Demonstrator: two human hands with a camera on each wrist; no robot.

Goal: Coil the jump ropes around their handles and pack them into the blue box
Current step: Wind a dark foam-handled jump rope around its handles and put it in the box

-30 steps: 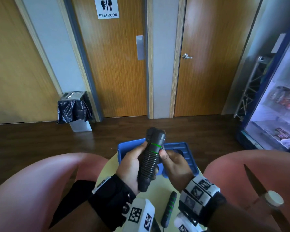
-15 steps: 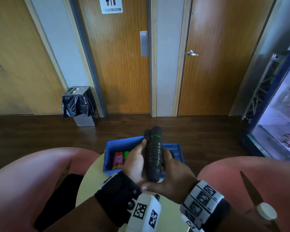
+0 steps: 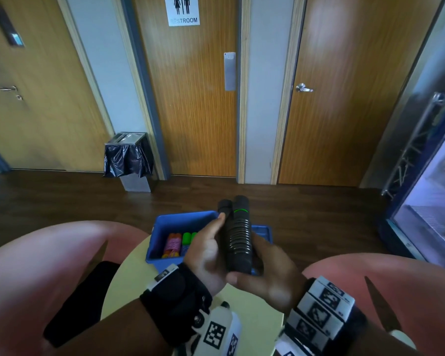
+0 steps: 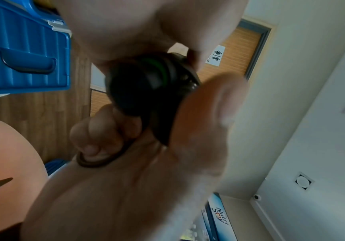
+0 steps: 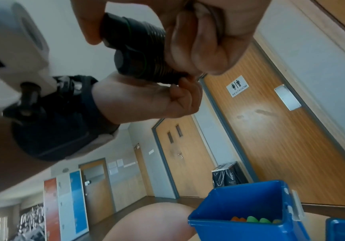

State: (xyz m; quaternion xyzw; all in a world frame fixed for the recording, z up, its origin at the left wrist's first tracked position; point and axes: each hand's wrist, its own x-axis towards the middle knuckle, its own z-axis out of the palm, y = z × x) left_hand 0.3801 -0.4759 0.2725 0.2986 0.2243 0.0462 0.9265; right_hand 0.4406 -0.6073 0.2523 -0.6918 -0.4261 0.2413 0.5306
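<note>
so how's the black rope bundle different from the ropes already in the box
The black bundle is held above the table in both hands, left hand and right hand; the packed ropes lie inside the blue box, untouched. The black bundle is dark with a thin green ring; the packed ropes are bright orange, pink and green. Both look like handles set side by side.

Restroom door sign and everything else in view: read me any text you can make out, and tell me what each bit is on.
"RESTROOM": white sign with two figures, on the wooden door; in the head view its first letters are blurred.
Red and blue logo lettering on the drinks fridge: too blurred and turned to read reliably.
Square black-and-white markers on the wrist bands: patterns, no words.
Papers on the far corridor wall: too small.
</note>
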